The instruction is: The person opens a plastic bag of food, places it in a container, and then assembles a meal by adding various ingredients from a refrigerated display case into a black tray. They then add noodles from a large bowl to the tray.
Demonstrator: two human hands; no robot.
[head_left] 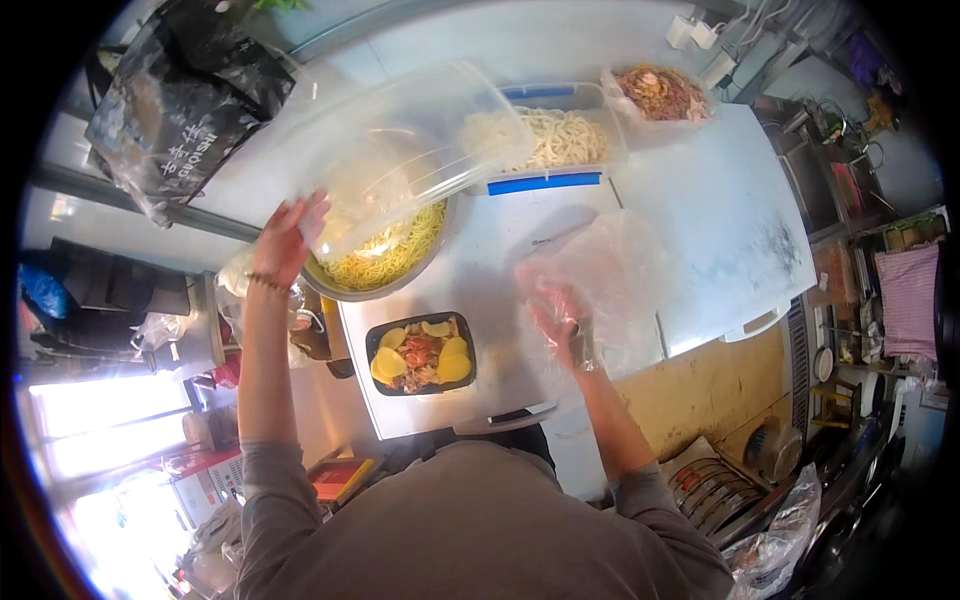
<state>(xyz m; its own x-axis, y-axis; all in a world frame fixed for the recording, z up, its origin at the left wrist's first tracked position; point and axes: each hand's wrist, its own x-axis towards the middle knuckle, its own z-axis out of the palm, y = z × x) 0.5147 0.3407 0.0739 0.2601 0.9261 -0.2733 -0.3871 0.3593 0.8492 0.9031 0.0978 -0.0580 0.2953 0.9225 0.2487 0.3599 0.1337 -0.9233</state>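
My left hand point(287, 238) grips the near-left end of a large clear plastic lid point(465, 105). The lid slants over a round metal bowl point(376, 296) of yellow noodles point(395, 262) and partly covers it. My right hand point(560, 318) is over the table's middle, wrapped in or behind a thin clear plastic bag point(625, 275); film and blur hide how its fingers are set. Between my arms, near the front edge, sits a black tray point(377, 342) with yellow round slices point(453, 362) along both sides and reddish-brown food point(420, 350) in the middle.
Behind the lid stands a clear tub with a blue clip point(545, 183), holding thick white noodles point(560, 138). A container of brown shredded food point(660, 95) is at the back right of the white table point(720, 215). A black bag point(190, 110) hangs at the far left.
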